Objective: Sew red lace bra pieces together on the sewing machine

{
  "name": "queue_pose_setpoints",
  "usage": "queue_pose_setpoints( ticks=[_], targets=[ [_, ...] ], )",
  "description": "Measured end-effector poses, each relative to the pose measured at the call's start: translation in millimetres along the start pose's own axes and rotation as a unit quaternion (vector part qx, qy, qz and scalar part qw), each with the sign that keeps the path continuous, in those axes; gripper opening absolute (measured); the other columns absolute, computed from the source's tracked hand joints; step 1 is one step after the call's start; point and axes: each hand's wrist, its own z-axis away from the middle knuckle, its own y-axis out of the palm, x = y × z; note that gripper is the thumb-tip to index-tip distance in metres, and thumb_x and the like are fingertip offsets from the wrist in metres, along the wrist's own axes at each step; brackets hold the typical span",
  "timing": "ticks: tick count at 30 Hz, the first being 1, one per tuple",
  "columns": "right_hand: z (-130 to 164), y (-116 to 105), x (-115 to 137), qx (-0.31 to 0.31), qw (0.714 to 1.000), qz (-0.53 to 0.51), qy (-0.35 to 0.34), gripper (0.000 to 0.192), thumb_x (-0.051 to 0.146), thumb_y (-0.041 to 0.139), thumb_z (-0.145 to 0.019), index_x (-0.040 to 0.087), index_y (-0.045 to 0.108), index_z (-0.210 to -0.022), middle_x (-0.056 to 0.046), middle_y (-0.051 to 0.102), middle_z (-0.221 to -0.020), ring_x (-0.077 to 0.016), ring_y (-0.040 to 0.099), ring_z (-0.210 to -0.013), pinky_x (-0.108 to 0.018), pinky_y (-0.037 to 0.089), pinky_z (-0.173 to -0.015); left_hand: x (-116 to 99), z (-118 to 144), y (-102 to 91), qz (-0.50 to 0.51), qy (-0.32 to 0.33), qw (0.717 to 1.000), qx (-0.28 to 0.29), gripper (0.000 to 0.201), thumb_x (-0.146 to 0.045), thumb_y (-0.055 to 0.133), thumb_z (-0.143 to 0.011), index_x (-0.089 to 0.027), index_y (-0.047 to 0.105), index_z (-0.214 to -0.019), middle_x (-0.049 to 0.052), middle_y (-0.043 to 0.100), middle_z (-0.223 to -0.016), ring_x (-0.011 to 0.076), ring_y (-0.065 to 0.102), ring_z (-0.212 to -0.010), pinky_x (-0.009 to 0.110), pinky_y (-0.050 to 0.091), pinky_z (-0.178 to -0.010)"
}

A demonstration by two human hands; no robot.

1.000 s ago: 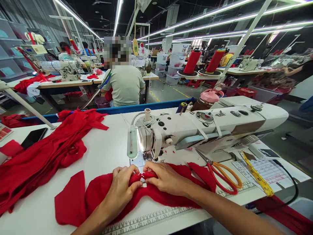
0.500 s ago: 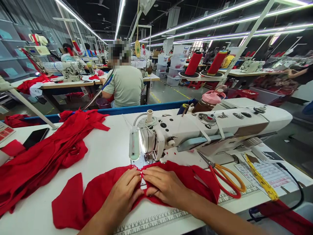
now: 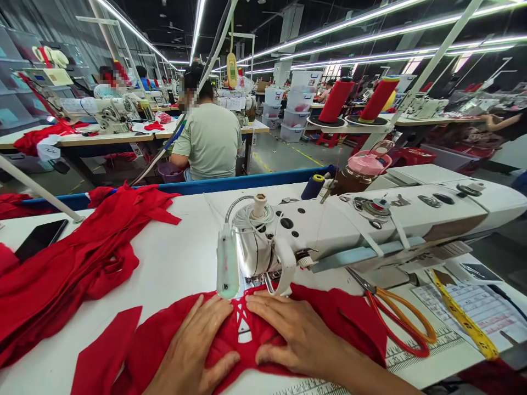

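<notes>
A red fabric piece [image 3: 230,351] lies on the table beneath a white sewing machine [image 3: 263,247]. At its middle is a narrow opening crossed by thin red strips. My left hand [image 3: 197,334] rests flat on the fabric left of this opening, fingers stretched toward the needle area. To the right of the opening, my right hand [image 3: 288,329] presses flat on the same piece, its thumb apart from the fingers. The machine's head partly hides the fabric's far edge, and the needle cannot be made out.
Orange- and red-handled scissors [image 3: 401,318] lie right of the fabric, near a yellow tape measure [image 3: 465,318]. More red fabric [image 3: 90,258] is heaped at left by a black phone [image 3: 41,240]. A pink-lidded jar [image 3: 362,167] stands behind the machine. Another person [image 3: 209,134] sits ahead.
My hands have moved slightly apart and flattened, showing more of the crossed strips between them. The view has shifted, with the machine appearing nearer and farther right.
</notes>
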Motion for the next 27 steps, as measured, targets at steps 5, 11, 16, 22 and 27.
queue_pose_setpoints(
  ticks=[5, 11, 16, 22, 27],
  targets=[
    [1, 1, 0, -0.01, 1.0, 0.006, 0.011, 0.077, 0.067, 0.074, -0.082, 0.025, 0.054, -0.144, -0.01, 0.065, -0.138, -0.0316, 0.066, -0.115, -0.041, 0.058, -0.091, -1, 1, -1.4, 0.003, 0.0, 1.0, -0.004, 0.075, -0.045, 0.066, -0.092, -0.026, 0.032, -0.156, 0.009, 0.063, -0.143, 0.0315, 0.062, -0.129, 0.053, 0.054, -0.106],
    [1, 1, -1, -0.009, 1.0, -0.001, 0.004, 0.077, 0.064, 0.075, -0.083, 0.025, 0.052, -0.145, -0.009, 0.064, -0.14, -0.0307, 0.062, -0.122, -0.04, 0.055, -0.097, -3, -1, -4.0, 0.001, -0.004, 1.0, 0.004, 0.07, -0.045, 0.066, -0.091, -0.025, 0.037, -0.151, 0.01, 0.063, -0.142, 0.0326, 0.062, -0.128, 0.054, 0.058, -0.1],
    [0, -1, 1, -0.002, 1.0, -0.008, 0.001, 0.076, 0.061, 0.076, -0.084, 0.022, 0.053, -0.144, -0.009, 0.062, -0.142, -0.0304, 0.058, -0.128, -0.041, 0.053, -0.101, -3, -1, -4.8, 0.002, -0.013, 1.0, 0.019, 0.07, -0.045, 0.068, -0.09, -0.025, 0.037, -0.15, 0.011, 0.061, -0.144, 0.034, 0.06, -0.131, 0.058, 0.056, -0.102],
    [-1, -5, 5, 0.008, 1.0, -0.016, 0.007, 0.075, 0.058, 0.078, -0.083, 0.022, 0.053, -0.144, -0.008, 0.062, -0.142, -0.029, 0.053, -0.134, -0.042, 0.052, -0.103, -4, 2, -3.7, 0.012, -0.021, 0.999, 0.03, 0.073, -0.041, 0.071, -0.088, -0.025, 0.035, -0.149, 0.012, 0.059, -0.146, 0.0337, 0.057, -0.134, 0.061, 0.051, -0.106],
    [-2, -11, 8, 0.019, 1.0, -0.02, 0.012, 0.076, 0.056, 0.08, -0.082, 0.023, 0.053, -0.144, -0.009, 0.061, -0.143, -0.0297, 0.051, -0.136, -0.043, 0.05, -0.104, -3, 5, -1.4, 0.024, -0.033, 0.998, 0.039, 0.075, -0.044, 0.072, -0.088, -0.026, 0.035, -0.152, 0.01, 0.054, -0.151, 0.0331, 0.053, -0.138, 0.062, 0.046, -0.11]
  ],
)
